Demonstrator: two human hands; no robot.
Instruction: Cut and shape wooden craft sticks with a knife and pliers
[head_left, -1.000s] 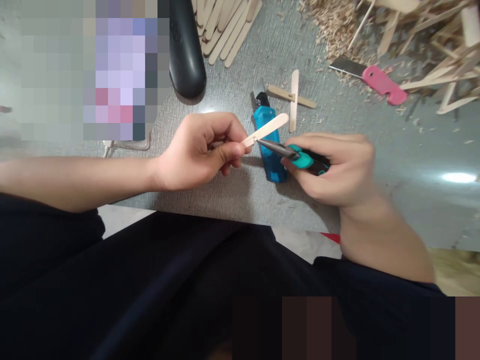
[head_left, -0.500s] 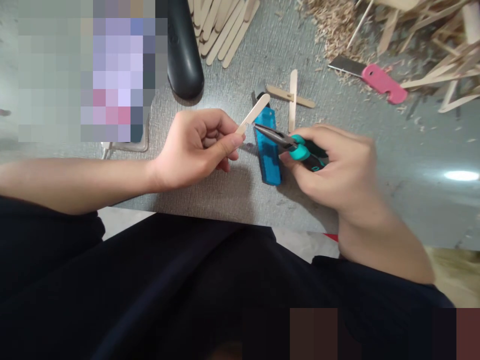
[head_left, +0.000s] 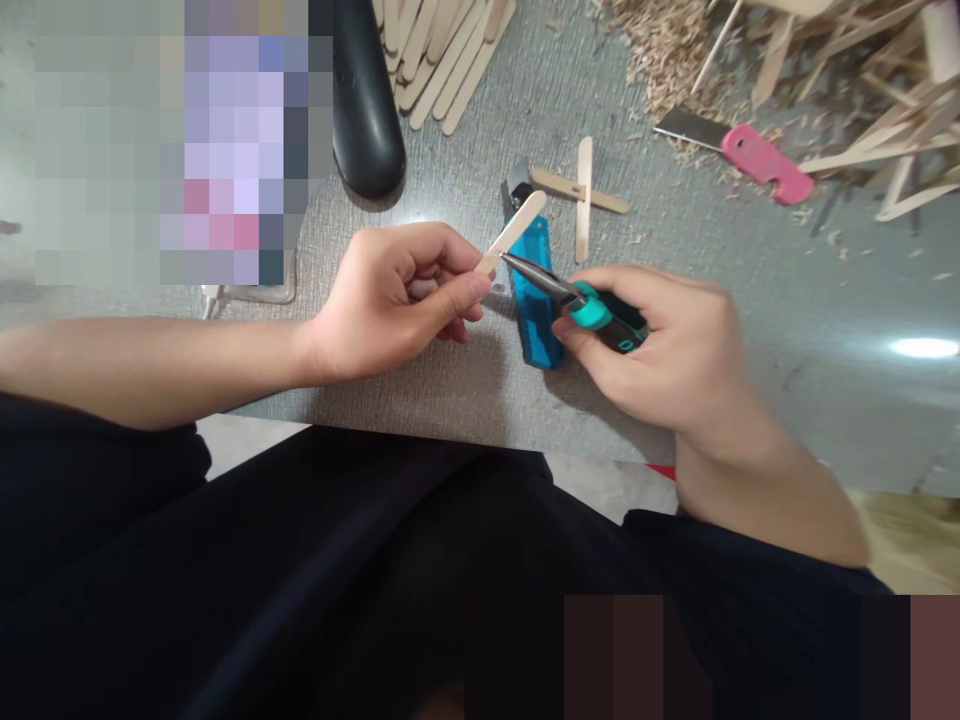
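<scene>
Left hand (head_left: 390,300) pinches a craft stick (head_left: 514,230), its near end buried in the fingers; right hand (head_left: 667,340) grips teal-handled pliers (head_left: 577,300), tips meeting the stick above the blue utility knife (head_left: 534,300) on the worktop (head_left: 450,390); handles mostly hidden.

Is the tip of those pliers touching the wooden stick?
Touching. In the head view, the tip of the pliers in the right hand meets the wooden stick, near the left hand, with no visible gap.
</scene>
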